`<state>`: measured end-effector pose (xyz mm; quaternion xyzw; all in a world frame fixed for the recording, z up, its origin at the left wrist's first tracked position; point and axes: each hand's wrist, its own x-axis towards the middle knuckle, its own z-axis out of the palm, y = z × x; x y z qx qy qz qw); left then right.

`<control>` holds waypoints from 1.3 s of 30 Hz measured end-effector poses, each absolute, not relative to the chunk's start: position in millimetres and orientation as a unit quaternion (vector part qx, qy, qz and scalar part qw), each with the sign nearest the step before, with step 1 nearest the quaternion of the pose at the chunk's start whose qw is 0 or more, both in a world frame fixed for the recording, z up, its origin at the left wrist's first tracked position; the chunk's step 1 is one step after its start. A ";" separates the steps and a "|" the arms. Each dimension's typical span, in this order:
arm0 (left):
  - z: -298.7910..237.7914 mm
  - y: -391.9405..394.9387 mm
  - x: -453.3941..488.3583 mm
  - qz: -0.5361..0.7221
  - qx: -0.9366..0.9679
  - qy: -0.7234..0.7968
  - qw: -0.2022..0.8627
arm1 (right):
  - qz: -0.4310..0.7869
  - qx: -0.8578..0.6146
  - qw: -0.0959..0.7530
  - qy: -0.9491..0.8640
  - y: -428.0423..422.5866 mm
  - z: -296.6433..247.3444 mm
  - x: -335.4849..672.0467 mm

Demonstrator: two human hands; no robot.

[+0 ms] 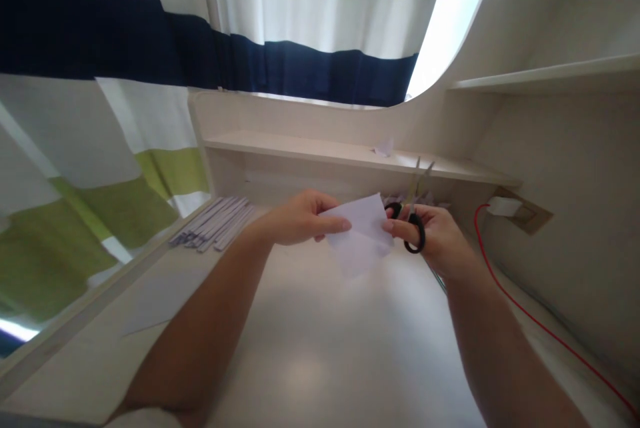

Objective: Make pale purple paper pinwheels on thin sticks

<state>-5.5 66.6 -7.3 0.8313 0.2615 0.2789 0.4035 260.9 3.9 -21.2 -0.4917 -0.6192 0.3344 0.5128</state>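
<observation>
A folded piece of white paper (361, 231) is held up above the desk between both hands. My left hand (303, 218) pinches its left edge, thumb on top. My right hand (437, 231) grips the paper's right edge between thumb and fingertips. Hooked on that same hand is a pair of scissors (414, 215) with black handles, its blades parted slightly and pointing up and away from me. Some of the right fingers are hidden behind the handles and the paper.
Folded paper strips (213, 223) lie in a pile at the back left. Nearer on the left rests a flat white sheet (163, 298). A shelf (300, 148) with a paper scrap (384, 147) spans the back. From a charger (504, 207) a red cable (530, 318) runs down the right side.
</observation>
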 end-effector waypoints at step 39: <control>-4.4 59.5 10.4 0.596 0.610 0.298 0.428 | 0.376 -0.475 0.416 -0.678 2.1 -23.7 267.4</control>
